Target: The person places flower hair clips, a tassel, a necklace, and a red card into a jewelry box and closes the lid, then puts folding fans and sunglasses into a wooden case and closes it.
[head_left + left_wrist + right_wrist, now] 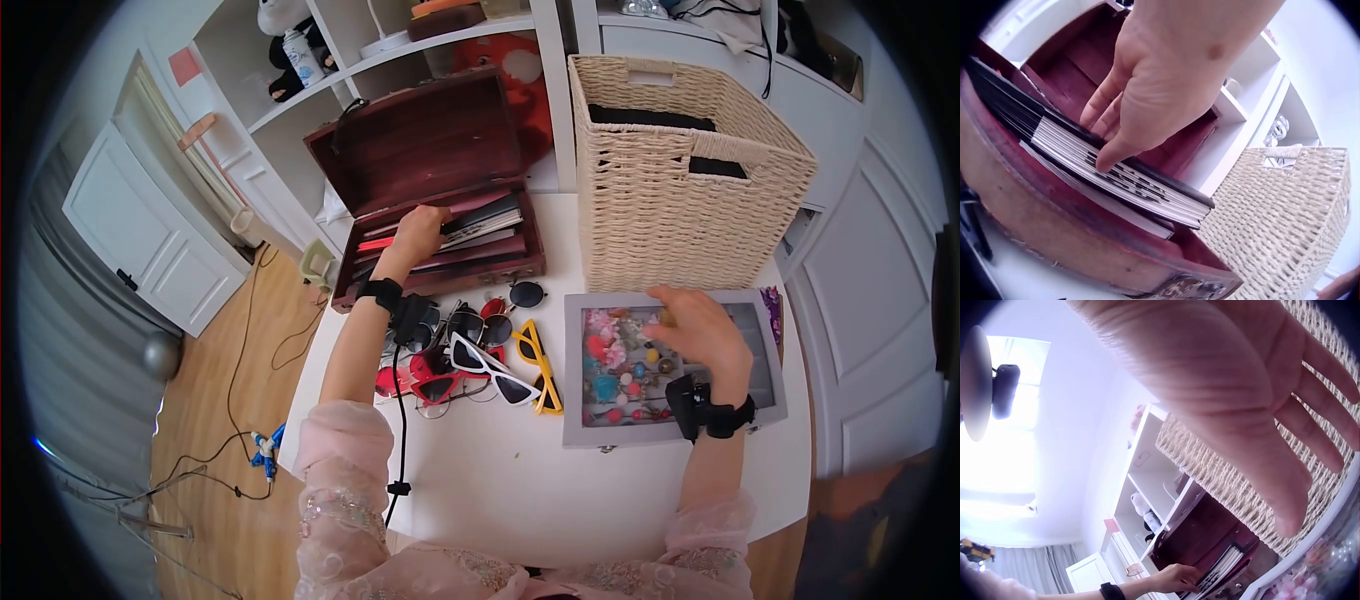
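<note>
My left hand (422, 232) reaches into an open dark red wooden case (440, 275). In the left wrist view its thumb lies against the page edges of a thick black-covered book (1179, 203), with the fingers behind the cover, pinching it. Other thin books or folders stand alongside in the case. Fingers loosely spread, my right hand (705, 335) is over a grey jewelry box (575, 435) with a clear lid. Rings, flowers and colorful trinkets show through that lid. In the right wrist view, the palm and fingers (1310, 431) hold nothing.
Sunglasses in several colors lie in front of the case, among them a white pair (490, 370) and a yellow pair (538, 365). A tall woven basket (670, 220) with something black inside stands behind the jewelry box. White shelves (350, 70) rise behind the table (540, 500).
</note>
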Demonstrator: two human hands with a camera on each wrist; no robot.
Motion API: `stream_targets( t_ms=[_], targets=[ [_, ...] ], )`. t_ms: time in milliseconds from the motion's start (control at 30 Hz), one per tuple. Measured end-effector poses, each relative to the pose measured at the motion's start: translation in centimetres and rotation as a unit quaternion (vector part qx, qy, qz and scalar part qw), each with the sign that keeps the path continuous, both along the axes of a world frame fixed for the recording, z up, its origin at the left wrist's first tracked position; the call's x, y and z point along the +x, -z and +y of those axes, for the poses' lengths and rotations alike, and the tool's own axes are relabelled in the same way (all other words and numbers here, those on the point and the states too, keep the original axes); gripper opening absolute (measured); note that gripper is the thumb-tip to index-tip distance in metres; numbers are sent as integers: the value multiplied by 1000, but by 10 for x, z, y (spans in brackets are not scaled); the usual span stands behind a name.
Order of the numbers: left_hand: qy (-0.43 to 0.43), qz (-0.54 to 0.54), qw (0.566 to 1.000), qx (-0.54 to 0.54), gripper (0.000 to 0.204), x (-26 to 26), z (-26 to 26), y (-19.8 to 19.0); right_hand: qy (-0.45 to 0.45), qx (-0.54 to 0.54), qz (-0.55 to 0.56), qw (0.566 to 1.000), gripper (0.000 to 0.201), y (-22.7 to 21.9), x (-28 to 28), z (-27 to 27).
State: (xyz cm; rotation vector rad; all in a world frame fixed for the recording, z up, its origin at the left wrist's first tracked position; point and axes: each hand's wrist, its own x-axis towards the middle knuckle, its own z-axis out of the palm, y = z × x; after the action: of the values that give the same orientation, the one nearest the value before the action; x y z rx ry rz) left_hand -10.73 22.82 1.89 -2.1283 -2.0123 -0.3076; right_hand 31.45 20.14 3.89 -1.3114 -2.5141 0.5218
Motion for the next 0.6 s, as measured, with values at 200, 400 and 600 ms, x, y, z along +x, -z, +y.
stream_targets(
  t_ms=[200,400,600],
  targets=[
    [9,79,997,-4,15,-9,14,24,4,-5,2,1000,43,1,0,1],
    [-20,134,990,-46,15,-20,21,33,1,9,3,1000,43,3,-1,0],
    [39,183,981,-43,14,-17,15,25,11,-9,7,1000,42,-1,0,-1]
  ],
)
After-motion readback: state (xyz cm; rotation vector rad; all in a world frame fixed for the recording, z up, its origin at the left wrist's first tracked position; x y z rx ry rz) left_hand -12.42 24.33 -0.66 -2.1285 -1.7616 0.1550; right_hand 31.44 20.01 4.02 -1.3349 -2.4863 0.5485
